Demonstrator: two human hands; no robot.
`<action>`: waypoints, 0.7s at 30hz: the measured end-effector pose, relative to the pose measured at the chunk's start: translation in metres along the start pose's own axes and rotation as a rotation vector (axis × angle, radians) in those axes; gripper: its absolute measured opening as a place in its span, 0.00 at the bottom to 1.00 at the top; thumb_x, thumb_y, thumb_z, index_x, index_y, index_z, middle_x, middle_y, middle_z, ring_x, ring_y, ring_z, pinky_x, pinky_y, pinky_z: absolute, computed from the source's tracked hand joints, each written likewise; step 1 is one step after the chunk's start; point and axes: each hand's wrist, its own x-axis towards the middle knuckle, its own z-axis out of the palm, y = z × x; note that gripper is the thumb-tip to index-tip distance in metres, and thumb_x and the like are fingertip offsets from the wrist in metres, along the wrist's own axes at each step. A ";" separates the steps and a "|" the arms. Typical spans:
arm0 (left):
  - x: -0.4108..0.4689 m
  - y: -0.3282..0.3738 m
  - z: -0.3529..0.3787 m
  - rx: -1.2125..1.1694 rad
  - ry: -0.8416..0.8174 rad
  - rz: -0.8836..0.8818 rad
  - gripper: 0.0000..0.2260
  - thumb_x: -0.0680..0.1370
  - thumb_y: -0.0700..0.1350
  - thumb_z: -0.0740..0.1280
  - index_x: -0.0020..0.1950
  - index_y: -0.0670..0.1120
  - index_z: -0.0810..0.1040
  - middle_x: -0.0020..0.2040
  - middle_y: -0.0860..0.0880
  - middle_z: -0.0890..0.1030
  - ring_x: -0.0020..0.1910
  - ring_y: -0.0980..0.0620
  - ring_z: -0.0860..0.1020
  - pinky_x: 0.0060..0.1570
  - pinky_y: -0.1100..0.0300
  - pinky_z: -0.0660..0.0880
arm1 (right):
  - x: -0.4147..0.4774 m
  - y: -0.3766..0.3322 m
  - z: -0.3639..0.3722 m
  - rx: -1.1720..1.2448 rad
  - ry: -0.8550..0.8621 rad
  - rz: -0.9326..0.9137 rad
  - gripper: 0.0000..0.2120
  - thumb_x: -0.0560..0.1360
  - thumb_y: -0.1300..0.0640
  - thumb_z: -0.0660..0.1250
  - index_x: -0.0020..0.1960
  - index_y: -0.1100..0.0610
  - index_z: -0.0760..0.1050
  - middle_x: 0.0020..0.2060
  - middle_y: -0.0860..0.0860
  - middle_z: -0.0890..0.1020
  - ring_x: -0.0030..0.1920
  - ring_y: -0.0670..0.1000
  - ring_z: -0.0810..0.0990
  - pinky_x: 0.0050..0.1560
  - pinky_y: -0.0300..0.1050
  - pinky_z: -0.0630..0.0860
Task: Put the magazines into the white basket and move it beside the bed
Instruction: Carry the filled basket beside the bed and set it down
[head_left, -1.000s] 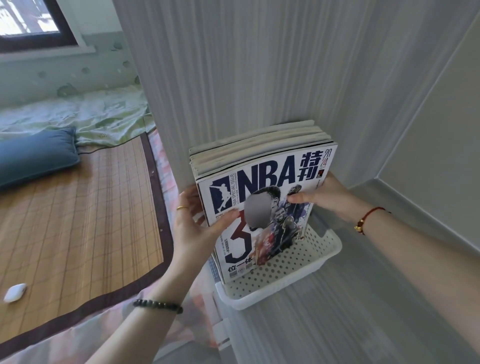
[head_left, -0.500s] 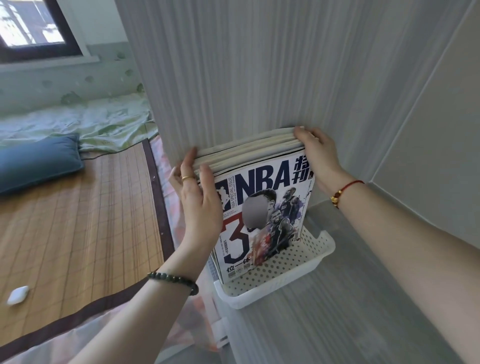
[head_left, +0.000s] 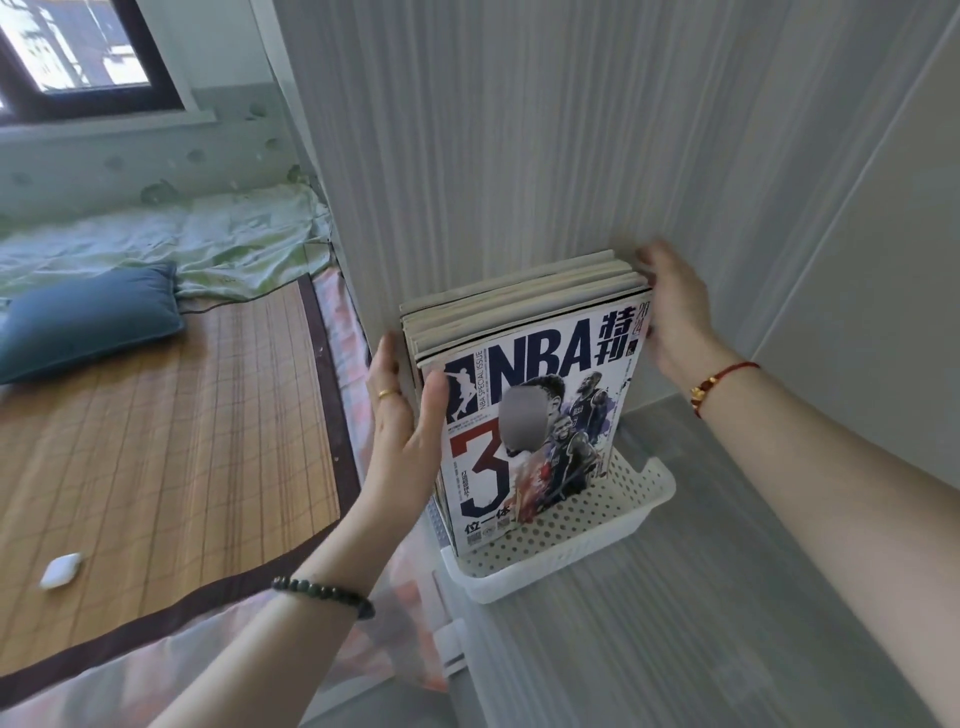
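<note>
Grey striped wall panelling (head_left: 519, 156) fills my view, and at its foot the white basket (head_left: 571, 558) sits on a grey surface (head_left: 675, 649), just beside the bed with its bamboo mat (head_left: 156, 441). I see the magazines (head_left: 545, 358) standing upright in the basket, backs against the wall, an NBA cover facing me. The left hand (head_left: 402, 426) pinches the stack's left edge, thumb (head_left: 434, 400) on the cover and fingers together along the side. The right hand (head_left: 675, 317) touches the top right corner; its fingertips are blurred, so I cannot tell whether they curl behind.
</note>
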 end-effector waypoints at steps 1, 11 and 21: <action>-0.010 -0.008 0.000 -0.002 -0.027 -0.041 0.34 0.71 0.68 0.52 0.73 0.59 0.44 0.77 0.52 0.51 0.76 0.55 0.51 0.75 0.48 0.51 | -0.006 0.007 -0.008 0.056 0.001 0.015 0.20 0.77 0.45 0.53 0.62 0.56 0.70 0.52 0.52 0.79 0.53 0.51 0.77 0.57 0.50 0.72; -0.036 -0.049 0.028 -0.254 -0.156 -0.396 0.44 0.61 0.80 0.49 0.73 0.63 0.48 0.77 0.55 0.53 0.75 0.53 0.53 0.73 0.41 0.51 | -0.047 0.068 -0.022 -0.002 -0.303 0.150 0.31 0.75 0.36 0.36 0.74 0.48 0.50 0.73 0.50 0.59 0.73 0.52 0.56 0.73 0.58 0.51; -0.057 -0.043 0.013 -0.146 -0.195 -0.323 0.27 0.74 0.68 0.37 0.67 0.62 0.62 0.66 0.68 0.69 0.66 0.71 0.64 0.69 0.65 0.62 | -0.051 0.093 -0.050 -0.244 -0.173 0.102 0.29 0.76 0.37 0.37 0.74 0.47 0.48 0.75 0.50 0.54 0.74 0.55 0.55 0.72 0.62 0.51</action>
